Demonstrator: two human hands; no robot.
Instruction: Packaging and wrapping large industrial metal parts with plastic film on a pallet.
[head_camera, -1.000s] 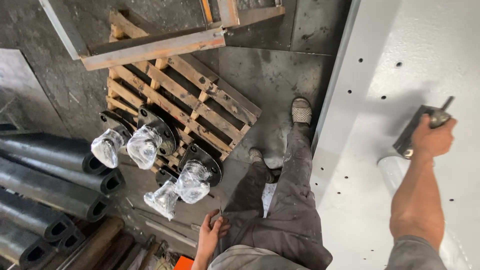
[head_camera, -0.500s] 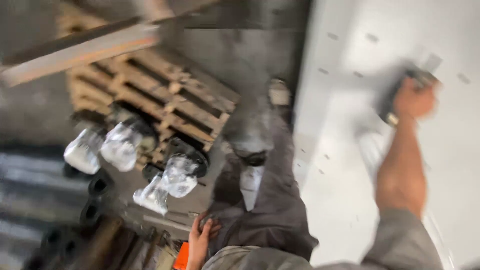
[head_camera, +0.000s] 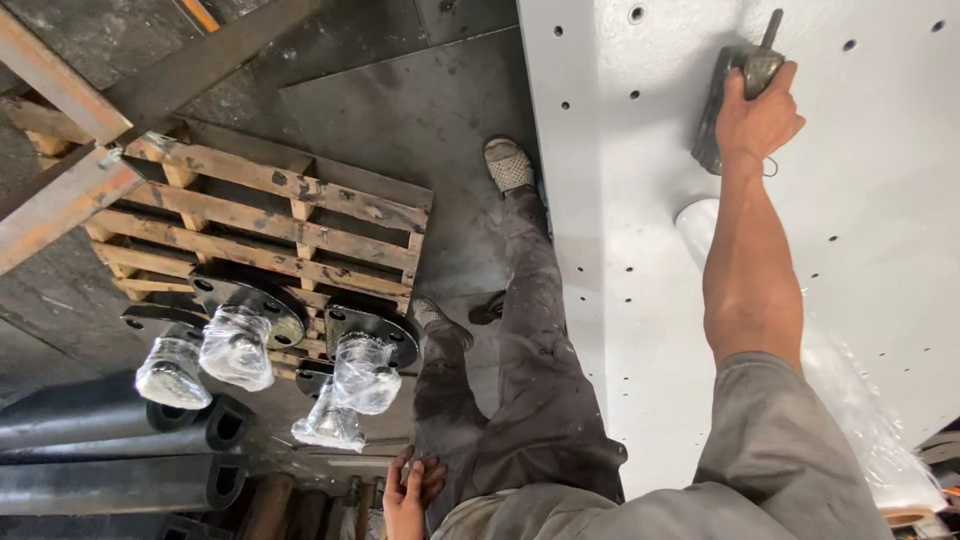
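grey-white painted steel panel (head_camera: 880, 260) fills the right side of the frame, its face dotted with small drilled holes. right hand (head_camera: 757, 118), upper right of the frame, is clenched around a dark, worn block-shaped tool (head_camera: 722, 100) with a thin rod handle projecting from its top; the tool's flat face lies against the panel. a white cylinder (head_camera: 697, 228) stands out of the panel just below the tool, beside the forearm, with clear plastic film trailing toward the lower right. left hand (head_camera: 412, 492), bottom centre, hangs loose with fingers half curled, grasping nothing. wooden pallet (head_camera: 270, 215) at centre left carries black flanged parts (head_camera: 365, 335) with plastic-wrapped ends. black pipes (head_camera: 110, 450) lie at lower left.
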